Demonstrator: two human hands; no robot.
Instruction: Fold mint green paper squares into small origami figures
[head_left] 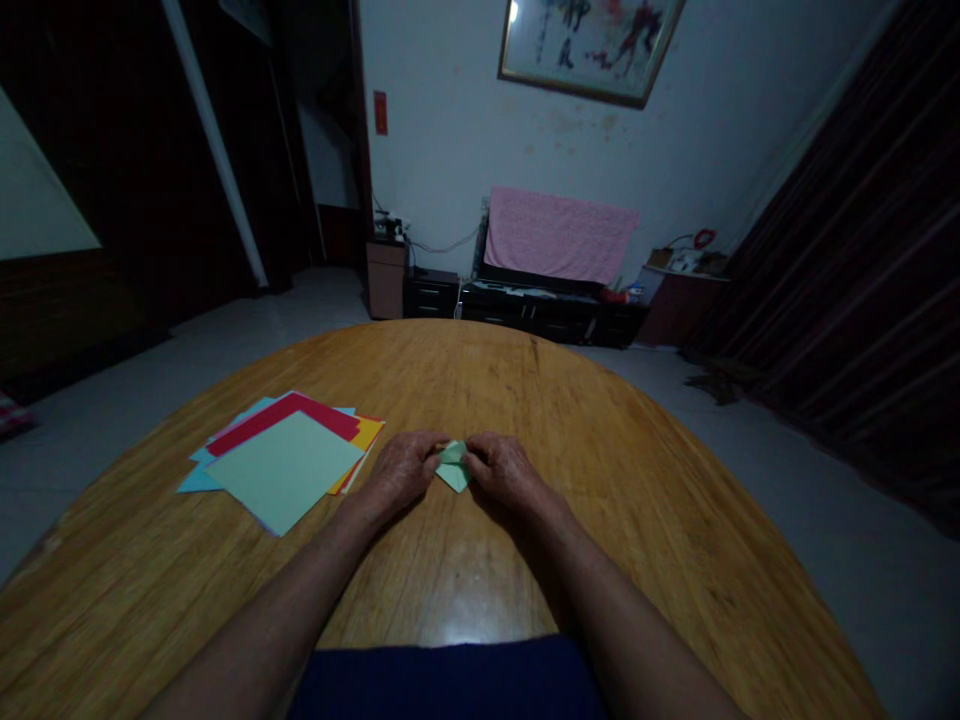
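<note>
Paper (453, 467), green and folded small, is pinched between left hand (403, 470) and right hand (504, 468) at the table (600, 470) middle; coloured sheets (285, 458) are stacked toward the left edge.

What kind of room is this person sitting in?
Most likely a home living room. A low TV cabinet with a pink cloth over it stands by the wall, under a framed picture. Both hands fold green paper at a round wooden table.

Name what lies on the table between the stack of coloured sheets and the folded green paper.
Only the left hand, gripping the folded green paper; the stack sits beyond it, head view.
</note>
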